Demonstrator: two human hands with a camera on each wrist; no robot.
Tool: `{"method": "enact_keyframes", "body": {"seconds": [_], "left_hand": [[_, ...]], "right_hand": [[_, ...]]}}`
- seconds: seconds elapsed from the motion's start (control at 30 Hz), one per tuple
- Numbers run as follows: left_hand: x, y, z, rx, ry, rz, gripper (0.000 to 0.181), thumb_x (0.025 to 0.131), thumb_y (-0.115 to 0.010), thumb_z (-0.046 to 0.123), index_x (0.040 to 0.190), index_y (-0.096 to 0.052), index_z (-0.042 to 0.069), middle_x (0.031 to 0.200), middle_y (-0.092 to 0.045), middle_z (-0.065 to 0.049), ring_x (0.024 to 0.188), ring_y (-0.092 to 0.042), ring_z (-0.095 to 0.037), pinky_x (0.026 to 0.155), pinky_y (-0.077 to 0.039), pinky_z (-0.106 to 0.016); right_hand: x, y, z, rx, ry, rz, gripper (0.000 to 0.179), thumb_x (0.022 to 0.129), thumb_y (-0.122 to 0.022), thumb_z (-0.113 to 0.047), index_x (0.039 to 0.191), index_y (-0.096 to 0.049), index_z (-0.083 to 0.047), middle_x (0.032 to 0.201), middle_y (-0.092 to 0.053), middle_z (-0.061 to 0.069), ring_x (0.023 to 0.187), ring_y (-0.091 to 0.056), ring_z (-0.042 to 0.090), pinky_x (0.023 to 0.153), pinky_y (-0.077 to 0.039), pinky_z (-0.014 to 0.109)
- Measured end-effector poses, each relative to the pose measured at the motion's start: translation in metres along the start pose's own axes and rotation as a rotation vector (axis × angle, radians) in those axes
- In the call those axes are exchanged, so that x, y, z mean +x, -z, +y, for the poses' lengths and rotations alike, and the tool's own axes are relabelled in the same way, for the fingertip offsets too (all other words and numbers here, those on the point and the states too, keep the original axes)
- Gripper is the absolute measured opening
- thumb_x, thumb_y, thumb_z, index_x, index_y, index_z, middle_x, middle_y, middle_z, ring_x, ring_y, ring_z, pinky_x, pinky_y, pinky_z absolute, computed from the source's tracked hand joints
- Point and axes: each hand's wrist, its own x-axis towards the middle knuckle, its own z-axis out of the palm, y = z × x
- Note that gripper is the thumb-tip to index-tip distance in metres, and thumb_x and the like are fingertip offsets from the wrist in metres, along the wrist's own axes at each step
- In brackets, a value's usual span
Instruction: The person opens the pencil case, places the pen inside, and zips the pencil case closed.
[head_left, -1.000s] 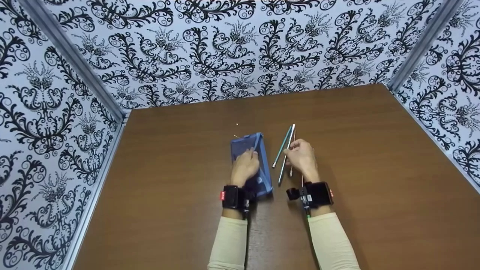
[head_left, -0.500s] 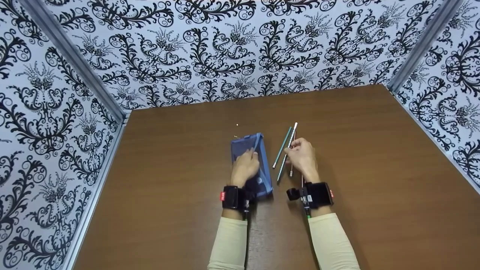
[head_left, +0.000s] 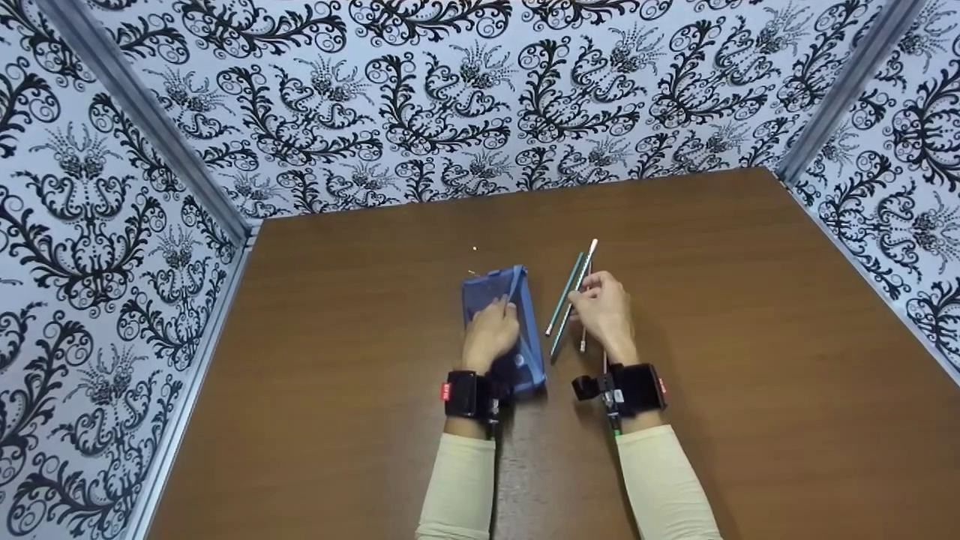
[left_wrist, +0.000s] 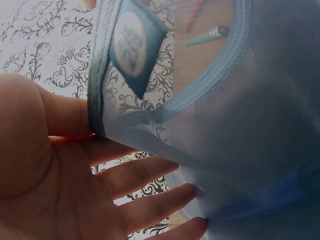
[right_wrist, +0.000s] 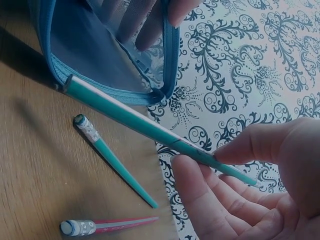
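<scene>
A blue mesh zip pencil case (head_left: 529,322) lies on the table, its zipped mouth standing open in the right wrist view. My left hand (head_left: 491,330) pinches the zipper edge between thumb and forefinger, the other fingers spread behind the mesh (left_wrist: 265,115). Between thumb and fingertips my right hand (head_left: 606,311) holds a green pencil (right_wrist: 120,111), whose blunt end is at the rim of the case's mouth. Whether that end is inside cannot be told. Another green pencil (right_wrist: 118,162) and a pink-red pencil (right_wrist: 117,224), both with erasers, lie on the table beside it.
Brown wooden table (head_left: 360,337) with patterned black-and-white walls (head_left: 450,97) behind and at both sides. A tiny pale speck (head_left: 474,248) lies beyond the case. Black wrist straps (head_left: 637,388) with cameras sit on both wrists.
The held green pencil has shifted slightly away from me, and its near end has swung left towards the pencil case. My left hand and the case stay practically still.
</scene>
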Motion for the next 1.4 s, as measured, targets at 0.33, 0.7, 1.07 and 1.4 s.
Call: {"method": "enact_keyframes", "body": {"seconds": [0.33,0.7,1.07,1.4], "left_hand": [[-0.0018,0.0011,0.0013,-0.022,0.003,-0.004,0.050,0.105,-0.033,0.025,0.147,-0.044,-0.001,0.150,-0.043,-0.024,0.139,-0.042,-0.039,0.117,-0.032,-0.047],[-0.0012,0.0004,0.0012,-0.012,-0.003,-0.002,0.050,0.105,-0.034,0.024,0.147,-0.044,-0.001,0.150,-0.044,-0.024,0.138,-0.042,-0.040,0.116,-0.033,-0.047],[-0.0005,0.0001,0.0010,0.002,0.001,0.000,0.050,0.105,-0.034,0.024,0.146,-0.046,0.000,0.149,-0.044,-0.024,0.137,-0.044,-0.040,0.115,-0.034,-0.048],[-0.0011,-0.0002,0.0013,0.007,0.017,-0.002,0.050,0.105,-0.033,0.027,0.148,-0.045,0.003,0.151,-0.043,-0.021,0.137,-0.044,-0.040,0.114,-0.035,-0.050]], "right_hand": [[0.0005,-0.0005,0.0005,0.012,-0.010,0.000,0.028,0.089,-0.061,-0.007,0.114,-0.056,0.004,0.100,-0.072,0.024,0.077,-0.073,0.034,0.071,-0.061,0.041],[0.0001,-0.0014,0.0006,0.017,0.019,0.027,0.026,0.089,-0.062,-0.006,0.112,-0.056,0.005,0.098,-0.072,0.026,0.067,-0.073,0.025,0.067,-0.061,0.039],[0.0014,-0.0030,-0.0004,0.042,0.000,0.048,0.027,0.089,-0.061,-0.006,0.113,-0.056,0.005,0.099,-0.072,0.025,0.075,-0.074,0.034,0.068,-0.061,0.041],[0.0021,-0.0011,-0.0016,0.021,-0.023,0.038,0.031,0.089,-0.062,-0.010,0.117,-0.056,0.002,0.102,-0.072,0.023,0.078,-0.074,0.035,0.064,-0.060,0.032]]}}
